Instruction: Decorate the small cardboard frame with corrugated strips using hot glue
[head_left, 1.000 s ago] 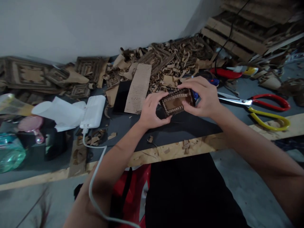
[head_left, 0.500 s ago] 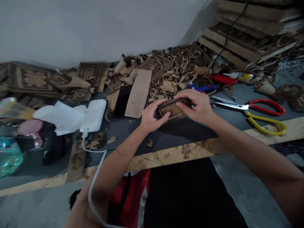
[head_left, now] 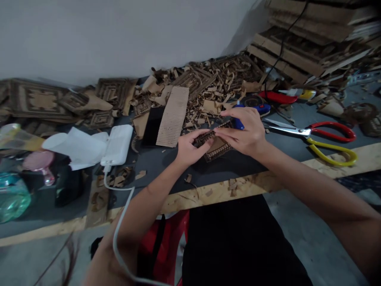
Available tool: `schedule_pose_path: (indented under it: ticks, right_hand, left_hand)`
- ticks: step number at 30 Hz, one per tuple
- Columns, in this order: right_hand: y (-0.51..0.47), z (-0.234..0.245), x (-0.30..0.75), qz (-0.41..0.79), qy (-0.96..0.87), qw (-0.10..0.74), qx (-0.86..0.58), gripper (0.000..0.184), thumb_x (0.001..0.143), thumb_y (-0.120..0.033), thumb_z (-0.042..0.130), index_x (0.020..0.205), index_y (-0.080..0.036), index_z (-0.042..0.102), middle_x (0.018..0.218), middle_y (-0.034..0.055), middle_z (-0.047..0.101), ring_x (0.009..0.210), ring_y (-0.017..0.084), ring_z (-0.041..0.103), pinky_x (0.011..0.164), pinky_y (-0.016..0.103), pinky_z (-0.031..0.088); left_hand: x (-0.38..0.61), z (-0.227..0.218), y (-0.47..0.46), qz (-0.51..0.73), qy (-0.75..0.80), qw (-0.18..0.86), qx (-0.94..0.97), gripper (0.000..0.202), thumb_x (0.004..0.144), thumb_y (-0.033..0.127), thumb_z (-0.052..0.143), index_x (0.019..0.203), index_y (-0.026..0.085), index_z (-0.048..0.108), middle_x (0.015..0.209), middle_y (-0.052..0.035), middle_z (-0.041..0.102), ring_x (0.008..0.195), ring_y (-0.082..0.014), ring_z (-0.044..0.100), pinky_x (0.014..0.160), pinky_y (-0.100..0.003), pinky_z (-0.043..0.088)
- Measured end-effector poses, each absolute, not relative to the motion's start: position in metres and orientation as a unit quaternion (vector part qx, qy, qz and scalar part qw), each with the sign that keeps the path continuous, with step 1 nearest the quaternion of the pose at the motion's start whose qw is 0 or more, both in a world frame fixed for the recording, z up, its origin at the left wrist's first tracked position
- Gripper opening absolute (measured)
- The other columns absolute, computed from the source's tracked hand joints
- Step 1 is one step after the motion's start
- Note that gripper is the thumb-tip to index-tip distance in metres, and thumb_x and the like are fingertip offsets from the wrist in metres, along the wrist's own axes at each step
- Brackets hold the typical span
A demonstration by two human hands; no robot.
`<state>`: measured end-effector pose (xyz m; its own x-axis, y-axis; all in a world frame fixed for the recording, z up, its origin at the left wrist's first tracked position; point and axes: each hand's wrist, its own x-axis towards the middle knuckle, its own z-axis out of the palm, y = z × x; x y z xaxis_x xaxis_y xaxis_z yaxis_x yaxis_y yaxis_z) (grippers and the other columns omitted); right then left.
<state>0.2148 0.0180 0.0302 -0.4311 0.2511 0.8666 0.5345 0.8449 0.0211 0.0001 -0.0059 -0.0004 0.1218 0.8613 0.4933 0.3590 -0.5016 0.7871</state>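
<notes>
Between my hands is a small rectangular cardboard frame (head_left: 218, 150) with walls of rolled corrugated strip, held tilted just above the dark tabletop. My left hand (head_left: 192, 147) grips its left end, the thumb pressed along the near face and the fingers behind. At the upper right edge, my right hand (head_left: 245, 133) has its thumb and lower fingers on the corrugated border, with the index finger raised. Behind that hand lies a blue glue gun (head_left: 263, 109), partly covered by it. Red and yellow handled scissors (head_left: 309, 134) rest open to the right.
A corrugated cardboard sheet (head_left: 173, 117) lies over a dark flat panel left of the hands. Cardboard scraps (head_left: 208, 99) heap along the wall. A white power bank (head_left: 117, 145) trails a cable across my left arm. Cardboard pieces stack high (head_left: 297, 51) at right.
My right hand has shifted its fingers along the frame's edge and lifted its index finger. The frame is tilted differently, showing more of its near right border.
</notes>
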Motion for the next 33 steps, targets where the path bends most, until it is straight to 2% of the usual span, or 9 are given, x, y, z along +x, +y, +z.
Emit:
schedule_pose_path:
  ticks: [4, 8, 11, 15, 19, 23, 27, 33]
  right_hand:
    - [0.015, 0.033, 0.211, -0.202, -0.835, 0.458, -0.228, 0.007, 0.092, -0.029, 0.069, 0.098, -0.029, 0.072, 0.114, 0.0011, 0.073, 0.105, 0.021, 0.068, 0.091, 0.039, 0.05]
    - [0.013, 0.035, 0.208, -0.245, -0.816, 0.473, -0.223, 0.006, 0.094, -0.025, 0.065, 0.099, -0.025, 0.067, 0.107, 0.002, 0.072, 0.105, 0.02, 0.068, 0.091, 0.037, 0.052]
    - [0.015, 0.034, 0.211, -0.188, -0.808, 0.495, -0.257, 0.011, 0.098, -0.028, 0.056, 0.101, -0.024, 0.066, 0.106, 0.0043, 0.069, 0.104, 0.022, 0.067, 0.091, 0.041, 0.052]
    - [0.017, 0.036, 0.216, -0.099, -0.788, 0.528, -0.301, 0.019, 0.101, -0.03, 0.048, 0.1, -0.023, 0.066, 0.105, 0.0089, 0.067, 0.104, 0.024, 0.066, 0.089, 0.043, 0.053]
    - [0.018, 0.039, 0.218, -0.141, -0.818, 0.485, -0.276, 0.011, 0.093, -0.031, 0.062, 0.09, -0.026, 0.072, 0.112, 0.0081, 0.069, 0.106, 0.025, 0.067, 0.092, 0.045, 0.052]
    - [0.018, 0.038, 0.215, -0.191, -0.825, 0.467, -0.255, 0.004, 0.086, -0.033, 0.073, 0.085, -0.029, 0.075, 0.116, 0.0042, 0.071, 0.105, 0.025, 0.068, 0.093, 0.046, 0.05]
    - [0.017, 0.035, 0.212, -0.203, -0.816, 0.462, -0.282, 0.008, 0.087, -0.036, 0.074, 0.086, -0.028, 0.075, 0.113, 0.0033, 0.073, 0.102, 0.024, 0.069, 0.091, 0.045, 0.051]
    - [0.017, 0.033, 0.212, -0.234, -0.817, 0.449, -0.275, 0.006, 0.092, -0.031, 0.067, 0.088, -0.029, 0.072, 0.116, -0.0012, 0.071, 0.103, 0.019, 0.067, 0.097, 0.041, 0.049]
  left_hand:
    - [-0.001, 0.001, -0.003, 0.515, 0.421, 0.334, 0.668, 0.027, 0.08, 0.041, 0.073, 0.09, 0.017, 0.081, 0.089, -0.007, 0.081, 0.08, -0.0195, 0.076, 0.075, -0.028, 0.06]
    - [-0.001, 0.001, -0.002, 0.521, 0.425, 0.364, 0.645, 0.028, 0.077, 0.045, 0.077, 0.081, 0.017, 0.08, 0.075, -0.0047, 0.078, 0.065, -0.016, 0.069, 0.064, -0.026, 0.055]
    - [0.0, 0.0, -0.001, 0.531, 0.438, 0.361, 0.629, 0.028, 0.075, 0.045, 0.077, 0.077, 0.017, 0.08, 0.065, -0.0025, 0.072, 0.056, -0.0126, 0.061, 0.053, -0.023, 0.047]
    - [0.002, 0.0, -0.001, 0.533, 0.456, 0.361, 0.615, 0.029, 0.072, 0.045, 0.078, 0.075, 0.016, 0.079, 0.067, -0.0031, 0.072, 0.058, -0.0124, 0.06, 0.055, -0.023, 0.048]
    - [0.002, 0.001, -0.001, 0.527, 0.47, 0.357, 0.611, 0.034, 0.073, 0.049, 0.077, 0.076, 0.015, 0.078, 0.068, -0.0033, 0.071, 0.059, -0.0131, 0.06, 0.058, -0.024, 0.049]
    - [0.003, 0.004, -0.004, 0.528, 0.492, 0.314, 0.617, 0.031, 0.075, 0.047, 0.073, 0.074, 0.016, 0.077, 0.061, -0.0001, 0.065, 0.054, -0.0105, 0.052, 0.052, -0.022, 0.043]
    - [0.006, 0.009, -0.008, 0.521, 0.507, 0.277, 0.628, 0.027, 0.076, 0.042, 0.069, 0.072, 0.016, 0.076, 0.057, 0.0019, 0.06, 0.052, -0.0093, 0.049, 0.052, -0.021, 0.04]
    - [0.009, 0.012, -0.011, 0.511, 0.512, 0.282, 0.631, 0.028, 0.076, 0.042, 0.067, 0.071, 0.015, 0.074, 0.058, 0.0007, 0.059, 0.054, -0.0102, 0.049, 0.053, -0.021, 0.04]
